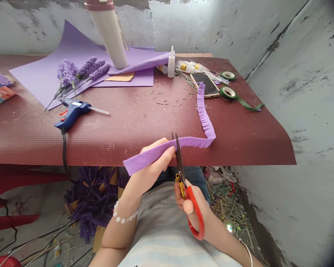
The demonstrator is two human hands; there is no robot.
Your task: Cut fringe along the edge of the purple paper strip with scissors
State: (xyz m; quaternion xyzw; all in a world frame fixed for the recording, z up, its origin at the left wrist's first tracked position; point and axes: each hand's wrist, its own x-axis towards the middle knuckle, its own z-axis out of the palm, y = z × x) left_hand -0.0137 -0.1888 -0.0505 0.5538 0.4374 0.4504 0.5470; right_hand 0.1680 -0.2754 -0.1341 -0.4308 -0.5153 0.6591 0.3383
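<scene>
A long purple felt strip (147, 157) is pinched in my left hand (156, 161), between thumb and fingers near the table's front edge. Its far part is cut into a fringe, bends at a corner and runs back across the table to a phone. My right hand (193, 204) is closed round red-handled scissors (195, 218), with the thumb and fingers about the handles. The dark blades are parted and point upward, right beside my left thumb, at the strip's edge. The left end of the strip is uncut.
On the table (133, 122) lie a blue glue gun (74, 113), purple flower stems (80, 70), purple sheets (44, 70), a tumbler (108, 35), a small white bottle (171, 65), a phone (207, 85) and green tape rolls (228, 92). Purple flower bunches (91, 200) stand below.
</scene>
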